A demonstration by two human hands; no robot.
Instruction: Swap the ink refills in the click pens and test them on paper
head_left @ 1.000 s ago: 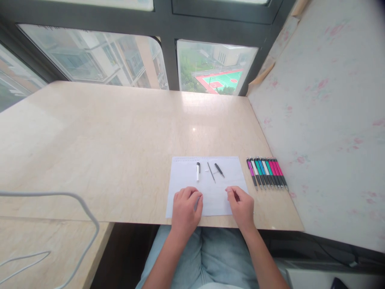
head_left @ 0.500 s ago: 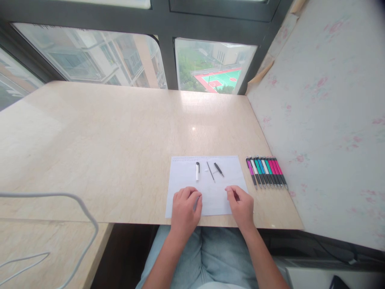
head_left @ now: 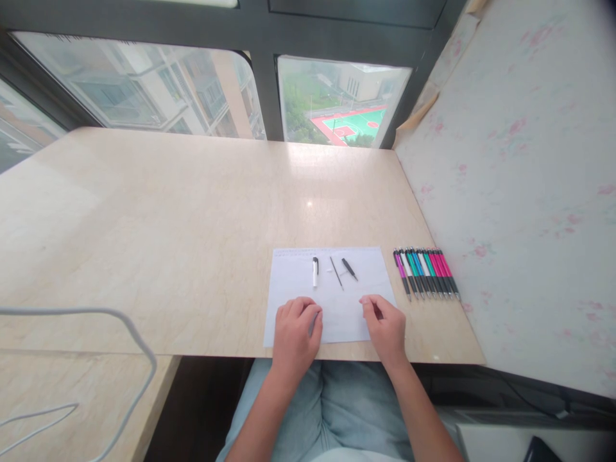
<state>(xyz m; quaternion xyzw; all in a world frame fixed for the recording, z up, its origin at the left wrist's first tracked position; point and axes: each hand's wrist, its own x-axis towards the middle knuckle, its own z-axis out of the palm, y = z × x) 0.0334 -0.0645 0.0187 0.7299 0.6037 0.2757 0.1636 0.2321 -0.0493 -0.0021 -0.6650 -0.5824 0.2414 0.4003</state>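
A white sheet of paper (head_left: pixel 298 282) lies on the beige marble table (head_left: pixel 192 218) near its front edge. On the paper lie pen parts: a white barrel with a black clip (head_left: pixel 315 271), a thin dark refill (head_left: pixel 336 272) and a black tip piece (head_left: pixel 349 268). My left hand (head_left: pixel 296 333) rests on the paper's near left part with fingers curled under. My right hand (head_left: pixel 385 328) rests on the near right corner, fingers curled too. Neither hand shows anything in it.
A row of several assembled pens (head_left: pixel 426 273), purple, teal, white and pink, lies right of the paper beside the flowered wall (head_left: pixel 520 192). A white cable (head_left: pixel 120 321) loops at the lower left. Windows (head_left: pixel 337 106) run behind the table.
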